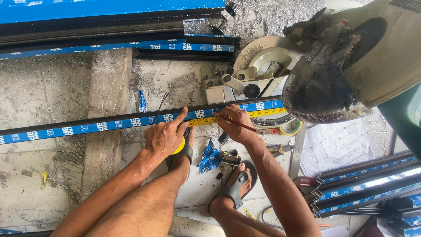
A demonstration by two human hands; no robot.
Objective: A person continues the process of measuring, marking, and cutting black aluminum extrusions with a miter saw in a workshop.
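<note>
A long black metal profile with blue protective film lies across the floor and onto the base of a mitre saw. My left hand grips a yellow tape measure case and its forefinger presses on the profile. The yellow tape blade runs right along the profile. My right hand holds a red pencil with its tip at the tape on the profile. Both my feet in grey sandals rest just below the hands.
The saw's dirty blade guard and motor housing hang at the upper right. More blue-filmed profiles are stacked at the top and lower right. A wooden plank, metal shavings, pliers, paper drawings and film scraps litter the floor.
</note>
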